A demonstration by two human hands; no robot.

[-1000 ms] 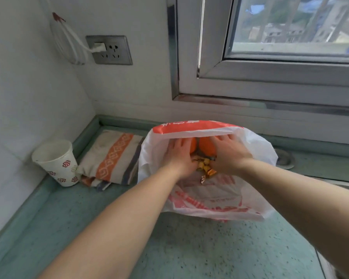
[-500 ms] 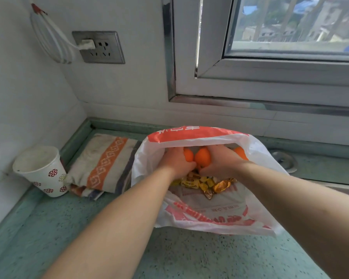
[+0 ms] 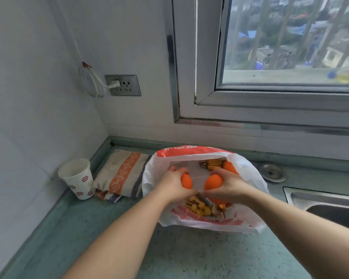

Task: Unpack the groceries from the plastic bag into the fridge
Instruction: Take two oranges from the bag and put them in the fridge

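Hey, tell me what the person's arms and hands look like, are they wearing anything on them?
Both forearms are bare as far as the frame shows, with no sleeves in view. The left hand and right hand have no gloves, and no watch, bracelet or ring shows on the parts that are visible. Most of the fingers are hidden.

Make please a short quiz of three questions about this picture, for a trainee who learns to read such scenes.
1. True or false: the left hand holds nothing.
2. What stands in the corner, left of the folded cloth? A) a glass bottle B) a paper cup C) a kettle
3. Fill in: the yellow wrapped sweets lie inside the ____.

Key
1. False: its fingers curl round an orange fruit; the right hand grips another orange fruit.
2. B, the paper cup.
3. plastic bag, on the green counter.
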